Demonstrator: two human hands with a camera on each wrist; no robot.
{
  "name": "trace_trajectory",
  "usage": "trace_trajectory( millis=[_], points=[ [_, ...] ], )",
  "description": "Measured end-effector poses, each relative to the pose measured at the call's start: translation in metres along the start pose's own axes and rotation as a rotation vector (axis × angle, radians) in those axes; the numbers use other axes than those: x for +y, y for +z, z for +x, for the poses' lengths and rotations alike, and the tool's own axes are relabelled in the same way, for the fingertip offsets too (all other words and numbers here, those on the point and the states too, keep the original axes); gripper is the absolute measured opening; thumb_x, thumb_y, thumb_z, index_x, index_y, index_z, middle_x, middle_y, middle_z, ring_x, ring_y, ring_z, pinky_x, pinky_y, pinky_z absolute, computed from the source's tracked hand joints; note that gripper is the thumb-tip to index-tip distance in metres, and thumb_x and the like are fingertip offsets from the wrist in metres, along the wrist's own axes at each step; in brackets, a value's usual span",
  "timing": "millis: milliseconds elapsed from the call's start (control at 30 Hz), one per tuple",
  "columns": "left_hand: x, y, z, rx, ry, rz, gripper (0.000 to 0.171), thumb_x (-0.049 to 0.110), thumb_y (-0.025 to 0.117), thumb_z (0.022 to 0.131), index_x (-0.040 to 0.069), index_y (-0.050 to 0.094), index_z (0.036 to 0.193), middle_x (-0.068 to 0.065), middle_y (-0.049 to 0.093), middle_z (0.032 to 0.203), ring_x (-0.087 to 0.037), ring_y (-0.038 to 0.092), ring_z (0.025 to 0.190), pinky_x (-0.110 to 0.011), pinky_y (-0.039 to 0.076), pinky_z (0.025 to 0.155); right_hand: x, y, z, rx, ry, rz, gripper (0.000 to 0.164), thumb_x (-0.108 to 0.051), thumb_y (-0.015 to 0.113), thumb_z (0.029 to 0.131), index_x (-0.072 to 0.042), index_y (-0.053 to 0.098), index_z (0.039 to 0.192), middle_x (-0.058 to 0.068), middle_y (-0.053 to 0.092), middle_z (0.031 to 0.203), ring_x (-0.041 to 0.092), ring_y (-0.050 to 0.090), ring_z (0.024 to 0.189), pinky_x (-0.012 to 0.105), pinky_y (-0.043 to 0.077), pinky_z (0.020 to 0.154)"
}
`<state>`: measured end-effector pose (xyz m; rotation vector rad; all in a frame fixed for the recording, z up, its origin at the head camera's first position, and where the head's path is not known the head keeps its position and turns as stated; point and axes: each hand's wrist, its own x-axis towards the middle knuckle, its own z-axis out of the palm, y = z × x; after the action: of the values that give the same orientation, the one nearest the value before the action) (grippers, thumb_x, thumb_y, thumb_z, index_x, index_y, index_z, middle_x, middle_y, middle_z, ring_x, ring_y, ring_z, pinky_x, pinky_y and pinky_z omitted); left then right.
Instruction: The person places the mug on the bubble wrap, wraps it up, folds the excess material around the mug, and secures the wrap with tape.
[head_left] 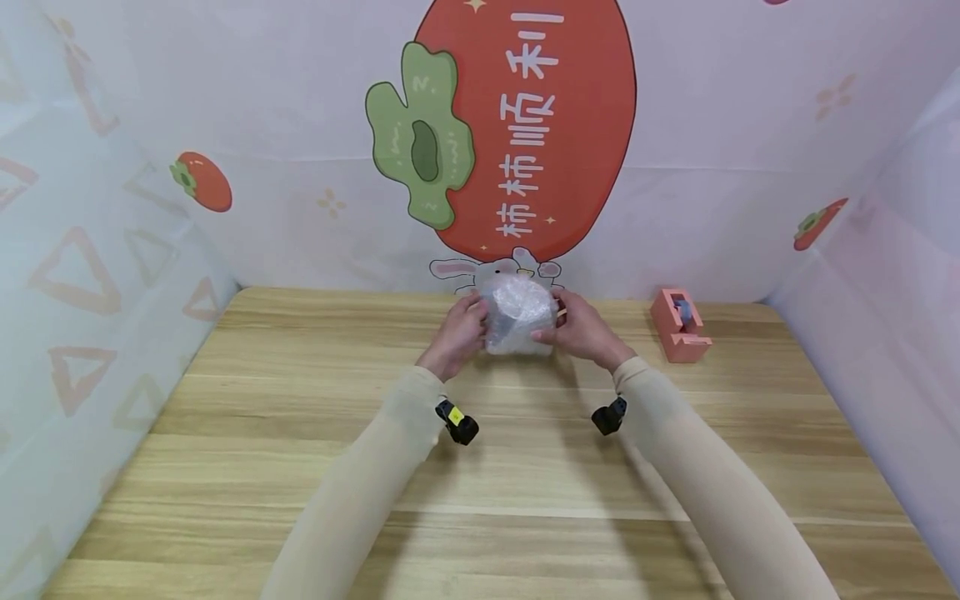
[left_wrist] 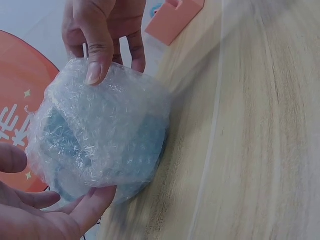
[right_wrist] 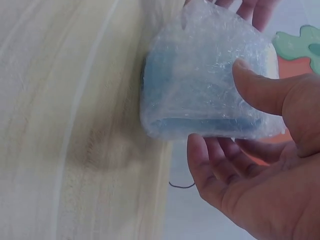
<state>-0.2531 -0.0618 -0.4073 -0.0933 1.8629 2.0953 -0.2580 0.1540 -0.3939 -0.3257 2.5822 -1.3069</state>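
A bundle of clear bubble wrap (head_left: 519, 315) with something blue inside is between my two hands near the far edge of the table. The wrap hides the blue thing's kind. My left hand (head_left: 459, 333) holds the bundle's left side; in the left wrist view its fingertips (left_wrist: 102, 196) touch the wrap from below and its thumb is a little apart. From the right, my right hand (head_left: 587, 332) grips it, with the thumb (right_wrist: 257, 87) on the near face and the fingers along its side. Whether the bundle touches the table I cannot tell.
A pink tape dispenser (head_left: 678, 327) with a blue roll stands at the far right of the wooden table (head_left: 300, 433). Right behind the bundle rises a white cloth backdrop (head_left: 300, 225) printed with persimmons and a rabbit. Cloth walls also flank the table's left and right.
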Motion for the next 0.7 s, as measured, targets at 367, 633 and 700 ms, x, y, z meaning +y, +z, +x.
trace_trajectory(
  millis=[367,633,700],
  points=[
    [-0.001,0.011,-0.005,0.046,0.011,-0.017,0.052,0.023,0.034,0.112,0.003,0.022,0.158,-0.022,0.035,0.155,-0.037,0.044,0.137,-0.050,0.042,0.110,0.003,-0.009,0.003,-0.046,0.036,0.050,0.074,-0.010,0.077,0.091,0.000,0.035,0.151,0.020,0.049,0.138,0.037,0.051,0.119,0.044,0.054,0.093],
    [-0.003,0.015,-0.007,0.073,0.031,-0.032,0.053,0.022,0.036,0.112,0.001,0.021,0.158,-0.026,0.035,0.153,-0.039,0.044,0.136,-0.050,0.042,0.109,0.005,-0.013,0.003,-0.074,0.088,0.102,0.078,-0.010,0.075,0.093,-0.005,0.030,0.156,0.020,0.046,0.141,0.038,0.048,0.125,0.049,0.051,0.100],
    [-0.005,0.012,-0.009,0.065,0.041,-0.025,0.053,0.022,0.035,0.112,0.000,0.021,0.158,-0.027,0.037,0.151,-0.039,0.045,0.135,-0.050,0.042,0.109,0.006,-0.013,0.001,-0.060,0.082,0.102,0.080,-0.010,0.076,0.092,-0.005,0.029,0.156,0.021,0.046,0.140,0.038,0.048,0.125,0.049,0.051,0.099]
  ],
)
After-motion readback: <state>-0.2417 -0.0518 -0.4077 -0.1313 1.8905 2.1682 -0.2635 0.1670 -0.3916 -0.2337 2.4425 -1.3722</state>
